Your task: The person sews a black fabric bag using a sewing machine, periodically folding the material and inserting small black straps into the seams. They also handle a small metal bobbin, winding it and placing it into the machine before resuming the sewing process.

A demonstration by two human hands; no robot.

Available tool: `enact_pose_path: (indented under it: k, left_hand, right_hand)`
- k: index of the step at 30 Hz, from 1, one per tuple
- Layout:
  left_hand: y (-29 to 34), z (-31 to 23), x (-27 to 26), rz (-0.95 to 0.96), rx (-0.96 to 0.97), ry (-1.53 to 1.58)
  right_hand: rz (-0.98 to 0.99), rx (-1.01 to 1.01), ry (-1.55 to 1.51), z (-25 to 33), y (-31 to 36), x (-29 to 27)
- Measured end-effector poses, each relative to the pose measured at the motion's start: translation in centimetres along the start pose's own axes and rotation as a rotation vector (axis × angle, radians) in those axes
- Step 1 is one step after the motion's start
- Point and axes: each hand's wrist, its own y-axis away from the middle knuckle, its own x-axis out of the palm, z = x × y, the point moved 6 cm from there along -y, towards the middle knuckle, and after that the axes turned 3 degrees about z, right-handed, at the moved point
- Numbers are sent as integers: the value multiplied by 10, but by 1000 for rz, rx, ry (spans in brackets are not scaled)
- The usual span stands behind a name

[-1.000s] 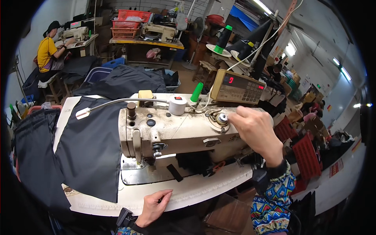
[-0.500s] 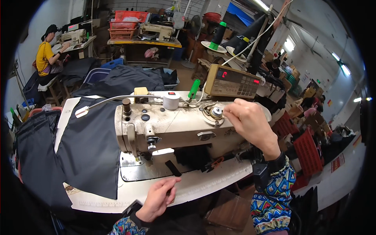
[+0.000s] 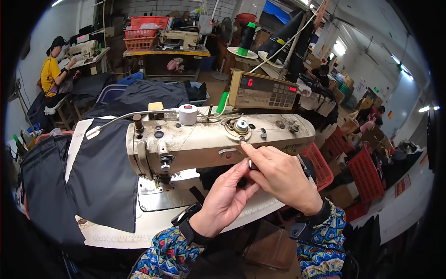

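My two hands meet in front of the arm of a cream sewing machine (image 3: 195,144). Between their fingertips is a small shiny metal piece (image 3: 252,165), mostly hidden, so its exact kind does not show. My left hand (image 3: 227,197) pinches it from the left with thumb and fingers. From the right, my right hand (image 3: 285,176) closes on it, its index finger stretched toward the machine. Just above that finger, a round metal bobbin winder (image 3: 240,126) sits on the machine's top. Black fabric (image 3: 102,176) lies over the left of the white sewing table (image 3: 121,239).
A control panel (image 3: 262,92) with red digits stands behind the machine. Black thread cones, one of them a spool (image 3: 246,39) with green ends, rise beyond it. Red baskets (image 3: 364,174) stand to the right. At the far left a person in yellow (image 3: 50,74) sits at another machine.
My right hand has come down and left from the bobbin winder to my left hand. My left hand has risen to the right, and both now grip the small metal piece.
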Motion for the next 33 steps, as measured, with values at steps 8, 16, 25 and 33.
enact_pose_path:
  k: [8, 16, 25, 33]
  left_hand:
    - [16, -25, -7, -83, 86, -420]
    - [9, -47, -11, -64, 112, -683]
    - [4, -38, -20, -95, 73, -735]
    - [7, -34, -16, -160, 114, -642]
  right_hand:
    - [-377, -194, 127, -29, -41, -15]
    - [-358, -94, 178, -44, -60, 0]
    - [-2, -137, 285, -48, 72, 128]
    - [99, -224, 538, -72, 103, 204]
